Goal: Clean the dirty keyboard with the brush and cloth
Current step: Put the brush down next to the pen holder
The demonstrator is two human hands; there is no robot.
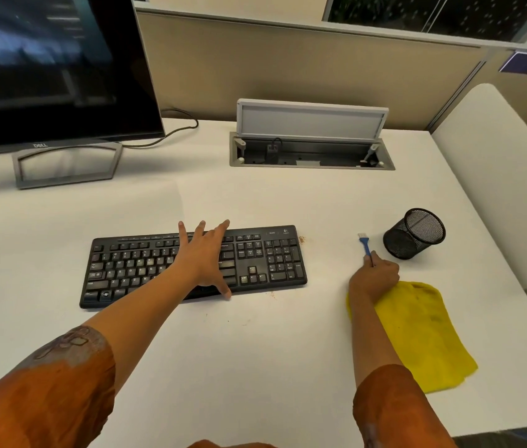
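Farthest left, a black flat-screen monitor [52, 69] stands on a grey open-frame stand [66, 166] at the far left of the white desk [255, 367], its dark cable [171, 130] trailing right behind it. Nearer, the black full-size plastic keyboard [255, 257] lies flat across the middle of the desk, pale grime showing on several letter keys. The left hand [202, 258] lies spread over the keyboard's middle, fingers straight and wide apart, thumb reaching the near edge, gripping nothing. Small brownish crumbs [302, 239] sit on the desk just beside the keyboard's far right corner. Beyond, at the far side, a grey cable box [312, 150] is sunk into the desk with its lid raised. Right of the keyboard, well apart from it, the right hand [373, 279] pinches the handle of a small blue plastic brush [364, 244] with white bristles pointing away. Its wrist rests on a crumpled yellow cloth [423, 331] spread on the near right. A black wire-mesh pen cup [414, 232] stands just right of the brush.
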